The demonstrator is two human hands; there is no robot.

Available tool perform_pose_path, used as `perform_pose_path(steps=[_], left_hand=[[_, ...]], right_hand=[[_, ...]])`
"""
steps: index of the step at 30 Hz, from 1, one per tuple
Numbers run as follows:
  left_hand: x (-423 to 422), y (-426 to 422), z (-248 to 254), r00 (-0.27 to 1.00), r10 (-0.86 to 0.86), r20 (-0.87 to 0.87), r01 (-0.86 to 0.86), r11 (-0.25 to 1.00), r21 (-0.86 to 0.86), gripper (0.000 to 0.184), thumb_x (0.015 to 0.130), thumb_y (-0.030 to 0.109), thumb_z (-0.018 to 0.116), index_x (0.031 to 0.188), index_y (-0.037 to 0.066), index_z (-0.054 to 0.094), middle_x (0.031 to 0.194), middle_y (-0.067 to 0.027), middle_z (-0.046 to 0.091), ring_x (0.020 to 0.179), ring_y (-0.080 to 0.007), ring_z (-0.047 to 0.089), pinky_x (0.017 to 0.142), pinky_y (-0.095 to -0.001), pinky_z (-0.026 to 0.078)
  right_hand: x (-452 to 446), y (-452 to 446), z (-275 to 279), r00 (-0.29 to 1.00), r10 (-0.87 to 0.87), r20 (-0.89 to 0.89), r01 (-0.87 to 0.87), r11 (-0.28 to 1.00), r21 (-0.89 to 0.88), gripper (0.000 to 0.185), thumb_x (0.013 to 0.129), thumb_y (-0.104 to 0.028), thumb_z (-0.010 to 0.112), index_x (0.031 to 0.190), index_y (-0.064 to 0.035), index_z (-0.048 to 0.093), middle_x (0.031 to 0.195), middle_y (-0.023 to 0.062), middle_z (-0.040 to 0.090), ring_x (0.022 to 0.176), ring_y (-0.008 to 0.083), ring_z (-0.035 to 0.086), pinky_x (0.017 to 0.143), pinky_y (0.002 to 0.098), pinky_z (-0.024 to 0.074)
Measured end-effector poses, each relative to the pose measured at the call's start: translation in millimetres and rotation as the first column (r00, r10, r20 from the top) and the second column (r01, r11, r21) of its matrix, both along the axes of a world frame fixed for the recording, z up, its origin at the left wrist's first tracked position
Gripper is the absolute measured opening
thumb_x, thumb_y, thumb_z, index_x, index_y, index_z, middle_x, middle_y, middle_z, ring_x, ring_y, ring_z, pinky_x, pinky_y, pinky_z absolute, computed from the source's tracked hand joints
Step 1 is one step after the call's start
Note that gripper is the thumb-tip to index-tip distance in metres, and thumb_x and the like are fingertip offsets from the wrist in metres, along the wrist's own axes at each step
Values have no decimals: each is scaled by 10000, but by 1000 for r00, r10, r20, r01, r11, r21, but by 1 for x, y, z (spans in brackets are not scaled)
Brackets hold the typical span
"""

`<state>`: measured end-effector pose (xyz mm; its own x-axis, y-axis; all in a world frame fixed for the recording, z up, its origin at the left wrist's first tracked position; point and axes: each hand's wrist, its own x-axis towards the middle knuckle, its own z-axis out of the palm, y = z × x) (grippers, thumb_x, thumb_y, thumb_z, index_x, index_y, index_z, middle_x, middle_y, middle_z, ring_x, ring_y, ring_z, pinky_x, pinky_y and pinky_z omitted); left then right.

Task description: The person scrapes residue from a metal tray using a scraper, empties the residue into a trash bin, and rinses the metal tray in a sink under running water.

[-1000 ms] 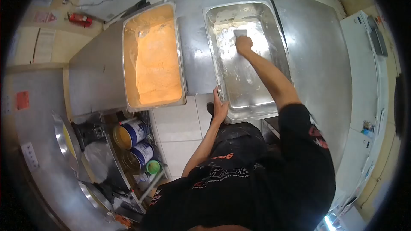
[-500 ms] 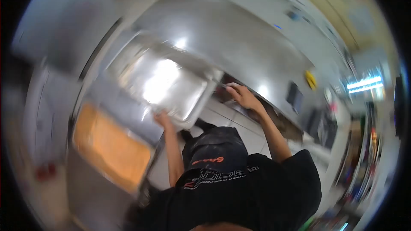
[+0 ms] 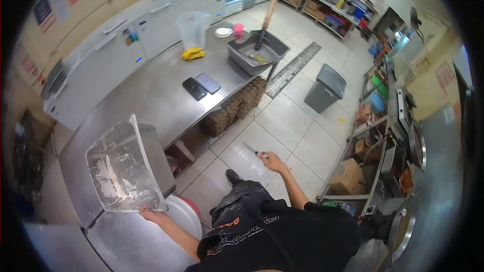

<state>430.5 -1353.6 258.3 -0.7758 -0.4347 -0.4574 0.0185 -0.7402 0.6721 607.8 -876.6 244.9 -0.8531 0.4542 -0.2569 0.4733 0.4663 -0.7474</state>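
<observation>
My left hand (image 3: 153,215) grips the lower rim of a deep rectangular metal pan (image 3: 160,158). The pan is tipped on its side, its opening facing left, and whitish residue (image 3: 113,176) is smeared over the inside. Whether it rests on the steel table (image 3: 118,103) or hangs just above it, I cannot tell. Out over the tiled floor, my right hand (image 3: 273,161) is closed round the dark handle of a small knife (image 3: 250,148), its thin blade pointing up and left, apart from the pan.
Two phones (image 3: 194,88), a yellow cloth (image 3: 192,53), a clear plastic jug (image 3: 193,27) and a grey tub (image 3: 258,53) with a wooden-handled tool stand on the table. A round white container (image 3: 184,216) is under the pan. A grey bin (image 3: 325,88) and shelving (image 3: 370,158) are to the right.
The view has swung round to the right. The pan, earlier lying flatter with its opening up, is now tipped on its side. My right hand is farther from it. The orange-filled tray has left view.
</observation>
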Motion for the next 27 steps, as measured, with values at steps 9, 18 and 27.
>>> perform_pose_path(steps=[9, 18, 27], left_hand=[[-106, 79, -14, 986, 130, 103, -48, 818, -573, 350, 515, 84, 477, 844, -33, 494, 917, -157, 497, 811, -285, 493, 730, -400, 420], [-150, 94, -13, 977, 166, 137, -11, 673, -740, 197, 548, 96, 508, 703, -26, 498, 792, -156, 518, 748, -252, 469, 694, -357, 401], [-229, 28, -56, 993, 30, 110, 79, 517, -852, 322, 529, 57, 489, 820, -77, 527, 865, -170, 536, 771, -267, 475, 688, -333, 396]], right_hand=[[14, 80, 5, 942, -318, 105, 320, 948, -3, 460, 835, -394, 507, 968, 39, 585, 859, 247, 603, 826, 304, 608, 722, 360, 461], [-43, 162, 17, 945, -312, 98, 297, 944, 142, 428, 823, -405, 511, 966, -13, 607, 858, 216, 612, 827, 328, 595, 723, 375, 455], [-208, 60, 35, 975, 8, -221, -38, 991, -130, 337, 789, -332, 613, 869, -5, 598, 650, 75, 561, 613, 142, 500, 574, 290, 404]])
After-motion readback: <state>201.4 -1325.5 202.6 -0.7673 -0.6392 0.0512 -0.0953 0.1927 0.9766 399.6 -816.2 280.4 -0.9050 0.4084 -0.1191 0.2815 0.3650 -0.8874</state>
